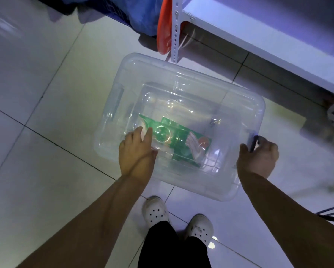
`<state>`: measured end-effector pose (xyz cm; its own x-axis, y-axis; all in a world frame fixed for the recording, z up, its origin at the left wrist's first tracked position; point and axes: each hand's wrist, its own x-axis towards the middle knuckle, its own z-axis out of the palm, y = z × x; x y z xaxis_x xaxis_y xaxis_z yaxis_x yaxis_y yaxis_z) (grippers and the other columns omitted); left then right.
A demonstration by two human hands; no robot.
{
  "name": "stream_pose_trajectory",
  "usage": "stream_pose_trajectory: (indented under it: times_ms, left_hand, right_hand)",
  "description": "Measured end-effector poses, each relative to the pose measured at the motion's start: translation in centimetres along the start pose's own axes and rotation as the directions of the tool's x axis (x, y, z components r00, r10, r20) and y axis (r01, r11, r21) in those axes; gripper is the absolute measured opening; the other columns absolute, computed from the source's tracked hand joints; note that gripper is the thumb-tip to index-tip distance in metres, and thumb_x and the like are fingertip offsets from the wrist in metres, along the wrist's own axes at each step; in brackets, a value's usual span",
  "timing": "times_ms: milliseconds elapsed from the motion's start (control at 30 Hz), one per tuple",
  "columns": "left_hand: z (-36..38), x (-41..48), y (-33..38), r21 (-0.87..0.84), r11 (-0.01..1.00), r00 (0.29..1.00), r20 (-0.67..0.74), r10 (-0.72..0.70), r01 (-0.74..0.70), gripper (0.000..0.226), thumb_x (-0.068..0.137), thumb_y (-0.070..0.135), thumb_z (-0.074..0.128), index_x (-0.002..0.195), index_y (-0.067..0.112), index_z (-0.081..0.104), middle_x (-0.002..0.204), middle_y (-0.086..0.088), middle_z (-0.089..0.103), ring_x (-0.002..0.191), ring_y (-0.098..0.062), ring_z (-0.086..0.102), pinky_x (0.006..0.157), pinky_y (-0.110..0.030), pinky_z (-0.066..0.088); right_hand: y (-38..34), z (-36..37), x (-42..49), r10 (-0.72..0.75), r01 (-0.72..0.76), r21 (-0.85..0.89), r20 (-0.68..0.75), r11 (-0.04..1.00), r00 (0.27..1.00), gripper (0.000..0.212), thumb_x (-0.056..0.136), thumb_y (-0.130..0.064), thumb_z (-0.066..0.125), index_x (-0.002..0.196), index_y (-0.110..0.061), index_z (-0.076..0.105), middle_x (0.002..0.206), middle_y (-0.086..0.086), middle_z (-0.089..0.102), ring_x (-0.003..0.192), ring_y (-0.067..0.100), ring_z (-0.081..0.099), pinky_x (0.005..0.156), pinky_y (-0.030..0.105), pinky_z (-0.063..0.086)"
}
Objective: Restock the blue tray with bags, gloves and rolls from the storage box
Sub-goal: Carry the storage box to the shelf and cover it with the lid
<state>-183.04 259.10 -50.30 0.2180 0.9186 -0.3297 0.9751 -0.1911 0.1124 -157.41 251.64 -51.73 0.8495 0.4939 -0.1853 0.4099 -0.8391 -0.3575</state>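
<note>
Storage box point(201, 89) on floor point(46, 93), edge beside shelf post point(175, 29)

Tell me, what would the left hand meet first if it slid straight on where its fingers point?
The left hand rests on the clear lid, so only more lid; the green pack lies beneath it. Past the far edge, probably the white shelf post.
</note>
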Motion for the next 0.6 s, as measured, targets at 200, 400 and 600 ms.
stream_pose_trajectory:
  times_ms: [200, 400, 600]
  left_hand:
    - [-2.4, 10.1, -7.6, -0.035, 0.965, 0.964, -0.048, -0.261, 0.260, 0.072, 0.090, 0.041, 0.051, 0.147, 0.011, 0.018, 0.154, -0.019, 0.022, 0.139, -0.035, 0.022, 0.109, -0.049, 0.026]
    - [-2.0, 15.3, -12.4, -0.581, 0.600, 0.828, 0.473, -0.301, 0.550, 0.092, 0.082, 0.049, 0.063, 0.147, 0.004, 0.014, 0.154, -0.014, 0.024, 0.136, -0.029, 0.034, 0.102, -0.034, 0.035]
    - [-1.6, 15.2, -12.0, -0.483, 0.790, 0.923, 0.133, -0.360, 0.378, 0.052, 0.071, 0.042, 0.075, 0.107, 0.007, 0.064, 0.109, -0.019, 0.045, 0.102, -0.037, 0.054, 0.088, -0.043, 0.051]
  right_hand:
    - [-7.6, 2.3, -1.0, -0.650, 0.658, -0.010, 0.152, 0.753, 0.745, 0.039, 0.073, 0.005, 0.065, 0.111, -0.001, 0.063, 0.108, 0.026, 0.060, 0.096, 0.044, 0.056, 0.081, 0.047, 0.047]
    - [-8.1, 4.3, -1.3, -0.648, 0.660, -0.029, 0.156, 0.751, 0.745, 0.037, 0.071, 0.009, 0.065, 0.107, -0.002, 0.065, 0.106, 0.024, 0.062, 0.093, 0.043, 0.057, 0.078, 0.045, 0.045]
    - [-4.0, 3.2, -1.3, -0.646, 0.658, -0.155, 0.128, 0.737, 0.753, 0.033, 0.078, 0.002, 0.057, 0.109, -0.005, 0.063, 0.110, 0.021, 0.062, 0.096, 0.043, 0.054, 0.080, 0.046, 0.041]
